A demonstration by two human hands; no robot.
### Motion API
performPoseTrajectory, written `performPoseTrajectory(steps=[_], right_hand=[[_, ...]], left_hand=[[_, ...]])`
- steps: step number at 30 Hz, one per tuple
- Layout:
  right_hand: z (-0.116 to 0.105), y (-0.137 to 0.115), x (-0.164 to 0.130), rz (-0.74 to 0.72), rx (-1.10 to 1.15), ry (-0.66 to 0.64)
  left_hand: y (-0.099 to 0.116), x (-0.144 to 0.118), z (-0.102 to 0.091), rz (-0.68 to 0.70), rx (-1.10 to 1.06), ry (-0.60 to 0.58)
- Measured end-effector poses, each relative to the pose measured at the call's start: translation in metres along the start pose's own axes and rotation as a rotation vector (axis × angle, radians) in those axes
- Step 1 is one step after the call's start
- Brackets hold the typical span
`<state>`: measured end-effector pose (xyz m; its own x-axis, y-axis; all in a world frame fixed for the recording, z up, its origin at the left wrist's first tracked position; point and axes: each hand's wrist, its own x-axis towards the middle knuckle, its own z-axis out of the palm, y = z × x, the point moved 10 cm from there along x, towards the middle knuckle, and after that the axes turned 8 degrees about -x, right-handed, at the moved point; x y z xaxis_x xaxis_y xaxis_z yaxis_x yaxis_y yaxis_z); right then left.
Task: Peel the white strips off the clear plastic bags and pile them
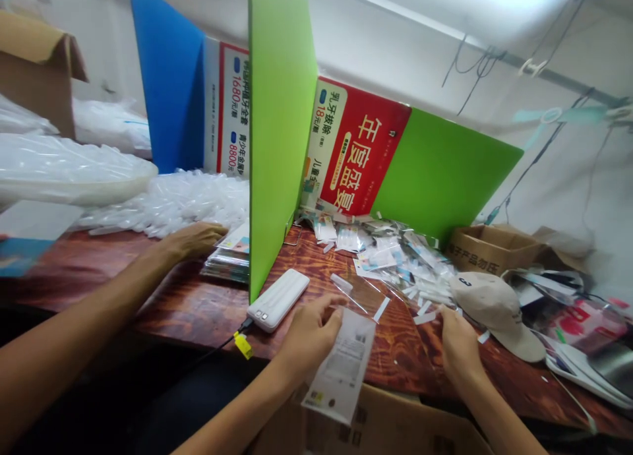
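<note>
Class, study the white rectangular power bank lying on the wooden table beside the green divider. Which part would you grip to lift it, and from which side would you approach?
Probably grip the white rectangular power bank across its two long edges, near the middle, coming from above. It lies flat and is slim, so the narrow width suits the fingers. The green divider board crowds its far left side, and a black cable with a yellow tag plugs into its near end, so avoid both.

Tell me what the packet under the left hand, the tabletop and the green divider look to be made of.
Packet: thin clear plastic film, glossy, with a printed paper insert showing through. Tabletop: wood or wood-look laminate, reddish-brown with dark grain, slightly shiny; which one is unclear. Green divider: stiff, flat, matte board, probably plastic or foam sheet, standing upright with a thin straight edge.
</note>
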<state>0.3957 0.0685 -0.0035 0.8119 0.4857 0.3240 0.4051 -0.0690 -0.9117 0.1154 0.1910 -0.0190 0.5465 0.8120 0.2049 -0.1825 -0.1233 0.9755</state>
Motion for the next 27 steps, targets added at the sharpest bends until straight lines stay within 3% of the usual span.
performPoseTrajectory(steps=[3,5,6,8,10,12,14,17,20,22,24,27], right_hand=[[0.030,-0.027,-0.031,-0.045,-0.046,-0.209],[0.054,-0.049,-0.062,-0.087,-0.065,-0.416],[0.067,-0.060,-0.081,-0.130,-0.073,-0.555],[0.095,-0.082,-0.131,-0.316,-0.133,-0.965],[0.105,-0.086,-0.176,-0.466,-0.205,-1.296],[0.107,-0.080,-0.200,-0.532,-0.271,-1.477],[0.107,-0.073,-0.204,-0.539,-0.324,-1.541],[0.108,-0.068,-0.186,-0.457,-0.321,-1.465],[0.106,-0.058,-0.162,-0.199,-0.184,-1.373],[0.104,-0.046,-0.158,-0.056,-0.136,-1.379],[0.103,-0.039,-0.168,-0.076,-0.166,-1.487],[0.101,-0.036,-0.187,-0.232,-0.227,-1.659]], left_hand=[[-0.004,0.003,-0.006,-0.021,-0.111,0.053],[-0.006,0.004,-0.008,-0.037,-0.173,0.079],[-0.007,0.005,-0.009,-0.048,-0.199,0.090],[-0.007,0.006,-0.011,-0.074,-0.244,0.107],[-0.007,0.007,-0.010,-0.104,-0.279,0.115],[-0.006,0.007,-0.009,-0.133,-0.303,0.116],[-0.007,0.007,-0.007,-0.158,-0.315,0.114],[-0.008,0.008,-0.004,-0.182,-0.318,0.108],[-0.010,0.010,0.000,-0.189,-0.326,0.087],[-0.012,0.012,0.000,-0.186,-0.338,0.078],[-0.014,0.013,-0.001,-0.185,-0.350,0.082],[-0.017,0.016,-0.003,-0.182,-0.347,0.086]])
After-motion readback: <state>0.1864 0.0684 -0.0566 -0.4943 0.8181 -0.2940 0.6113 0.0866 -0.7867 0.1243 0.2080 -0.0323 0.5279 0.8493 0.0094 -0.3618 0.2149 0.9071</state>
